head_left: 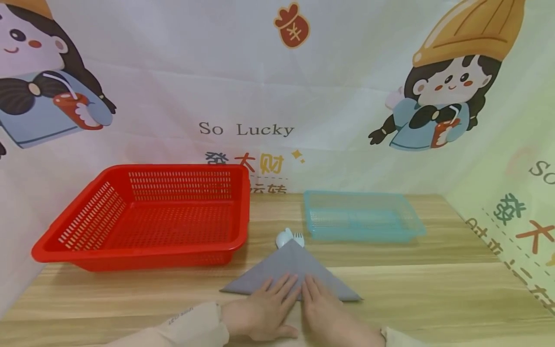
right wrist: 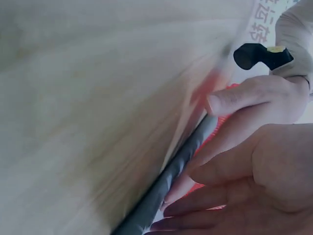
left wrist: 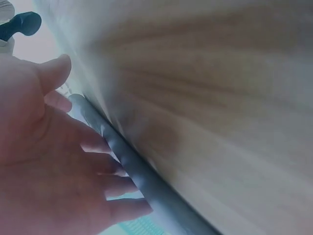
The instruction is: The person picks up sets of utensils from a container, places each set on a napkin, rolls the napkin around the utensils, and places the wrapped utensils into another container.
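"Grey cloth (head_left: pixel 299 264), folded into a smooth triangle. Lying where?"

"On the wood-grained counter (head_left: pixel 416 294), partly hiding a rounded white spoon (head_left: pixel 283 239) and tined white fork (head_left: pixel 298 236) beneath its peak."

"Touched how?"

"By left hand (head_left: pixel 270 308) and right hand (head_left: pixel 326 312), just beside each other, fingers straight, laid across the thick, rounded long edge."

"Farther back?"

"Red slotted basket (head_left: pixel 143 253), left; translucent, shallow blue tray (head_left: pixel 364 236), right."

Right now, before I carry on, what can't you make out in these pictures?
Head view: the spoon and fork below their heads, covered by the gray cloth.
Head view: lettering on the left sleeve, too small to read.
Left wrist view: most of the blue basket, behind the left hand and cloth.
Right wrist view: most of the red basket, behind both hands and cloth.
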A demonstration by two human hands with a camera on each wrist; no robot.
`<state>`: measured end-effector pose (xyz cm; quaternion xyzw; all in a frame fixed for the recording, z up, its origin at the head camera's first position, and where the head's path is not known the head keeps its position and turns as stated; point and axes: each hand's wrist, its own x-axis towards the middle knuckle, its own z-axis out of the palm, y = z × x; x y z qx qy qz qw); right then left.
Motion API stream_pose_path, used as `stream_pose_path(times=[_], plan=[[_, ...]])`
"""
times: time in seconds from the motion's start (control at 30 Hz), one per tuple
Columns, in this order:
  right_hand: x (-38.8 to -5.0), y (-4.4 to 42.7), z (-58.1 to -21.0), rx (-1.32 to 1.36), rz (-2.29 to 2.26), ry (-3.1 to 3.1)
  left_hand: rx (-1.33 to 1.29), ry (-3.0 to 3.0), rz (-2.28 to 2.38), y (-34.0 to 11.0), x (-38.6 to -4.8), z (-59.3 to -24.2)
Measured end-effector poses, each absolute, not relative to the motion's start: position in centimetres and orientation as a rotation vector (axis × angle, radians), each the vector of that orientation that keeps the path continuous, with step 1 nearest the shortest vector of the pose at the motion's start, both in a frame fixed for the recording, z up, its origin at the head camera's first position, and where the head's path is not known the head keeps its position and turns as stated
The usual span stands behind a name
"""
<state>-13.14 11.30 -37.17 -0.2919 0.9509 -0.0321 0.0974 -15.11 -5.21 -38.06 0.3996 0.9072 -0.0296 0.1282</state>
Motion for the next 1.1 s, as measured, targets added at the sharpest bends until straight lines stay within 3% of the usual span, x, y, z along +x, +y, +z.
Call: stream_pose_path(times=[0.83, 1.1], plan=[[-12.7, 12.0, -39.0, -0.798, 0.171, 2.754, 1.165, 2.602, -0.109, -4.5, -15.3, -38.2], [-12.3, 13.6, -39.9, -0.660, 0.012, 2.770, 1.137, 2.617, -0.165, -4.3, -15.2, -38.0]])
